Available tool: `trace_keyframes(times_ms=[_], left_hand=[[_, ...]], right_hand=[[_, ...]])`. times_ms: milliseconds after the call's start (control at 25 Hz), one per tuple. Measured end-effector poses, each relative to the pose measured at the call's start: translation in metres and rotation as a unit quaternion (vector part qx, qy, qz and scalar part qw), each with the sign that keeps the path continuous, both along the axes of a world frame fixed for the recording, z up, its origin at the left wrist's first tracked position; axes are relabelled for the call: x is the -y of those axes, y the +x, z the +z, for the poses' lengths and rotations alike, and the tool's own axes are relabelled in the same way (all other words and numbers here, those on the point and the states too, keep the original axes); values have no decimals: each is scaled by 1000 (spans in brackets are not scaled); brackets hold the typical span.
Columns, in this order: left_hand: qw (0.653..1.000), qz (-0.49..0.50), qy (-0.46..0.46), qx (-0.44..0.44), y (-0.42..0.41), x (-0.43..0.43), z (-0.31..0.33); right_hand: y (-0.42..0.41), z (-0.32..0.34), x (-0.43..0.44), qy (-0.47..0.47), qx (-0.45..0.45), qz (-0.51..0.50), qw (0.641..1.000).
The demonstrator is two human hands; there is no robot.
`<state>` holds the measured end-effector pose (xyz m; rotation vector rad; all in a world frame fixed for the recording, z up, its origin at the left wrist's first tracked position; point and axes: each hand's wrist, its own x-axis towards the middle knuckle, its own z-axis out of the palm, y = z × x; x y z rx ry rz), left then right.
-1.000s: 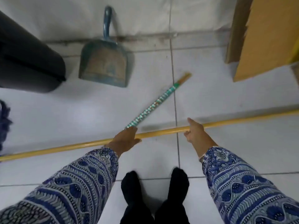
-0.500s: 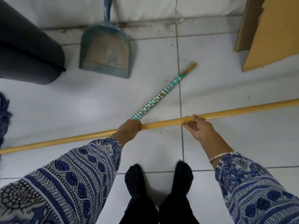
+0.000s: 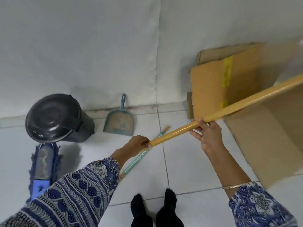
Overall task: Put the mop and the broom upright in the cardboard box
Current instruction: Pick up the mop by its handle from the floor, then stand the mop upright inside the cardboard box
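Note:
Both my hands grip the mop's long yellow pole [image 3: 232, 107], which slants up to the right across the open cardboard box [image 3: 209, 89]. My left hand [image 3: 137, 144] is closed on the pole lower down, my right hand [image 3: 207, 133] higher up. The blue mop head [image 3: 43, 164] is at the lower left, just above or on the floor; my left sleeve hides where it joins the pole. The broom's green-patterned handle [image 3: 139, 158] lies flat on the tiles under the pole, its brush end hidden by my left arm.
A black lidded bin [image 3: 54, 118] stands by the wall at left. A blue dustpan [image 3: 119, 122] leans at the wall's foot beside it. My two dark-socked feet [image 3: 155, 208] stand on white floor tiles at the bottom.
I have lifted the mop pole off the floor with both hands; its right end has swung up over the box. My view has risen, showing the bin, mop head and box.

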<state>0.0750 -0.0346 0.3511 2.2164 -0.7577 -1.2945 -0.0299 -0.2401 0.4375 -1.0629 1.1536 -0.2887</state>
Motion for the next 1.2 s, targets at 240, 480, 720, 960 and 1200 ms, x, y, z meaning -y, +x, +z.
trace_keyframes(times_ms=[240, 480, 720, 960, 1200], left_hand=[[992, 42, -105, 54, -9, 28, 169], [972, 84, -192, 106, -38, 50, 284], [950, 128, -260, 113, -97, 110, 340], [945, 93, -270, 158, -164, 214, 384], [946, 66, -245, 202, -198, 273, 417]], right_hand=[[5, 204, 18, -125, 77, 55, 988], [-5, 331, 39, -197, 127, 112, 966], [-57, 399, 89, -250, 184, 145, 939], [-148, 434, 189, -260, 222, 107, 933], [-198, 455, 247, -250, 255, 91, 930]])
